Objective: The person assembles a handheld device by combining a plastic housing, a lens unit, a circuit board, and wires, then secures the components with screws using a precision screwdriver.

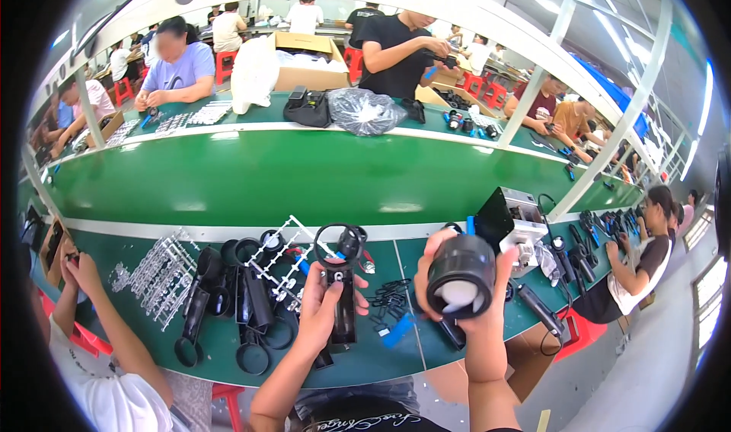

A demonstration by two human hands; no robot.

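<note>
My left hand is closed around a black plastic handle shell with an open ring at its upper end. The thumb lies along the shell's inner side, and the shell stands nearly upright over the bench. Raised closer to the camera, my right hand grips a black flashlight by its round head. The wide front end faces me, showing a pale disc inside the dark rim. A bundle of thin black parts and a blue piece lie on the bench between my hands.
Black ringed shells and silver sprue frames crowd the bench left of me. A metal-and-black machine stands behind my right hand. The green conveyor belt runs beyond. A co-worker's arm is at left; another person sits at right.
</note>
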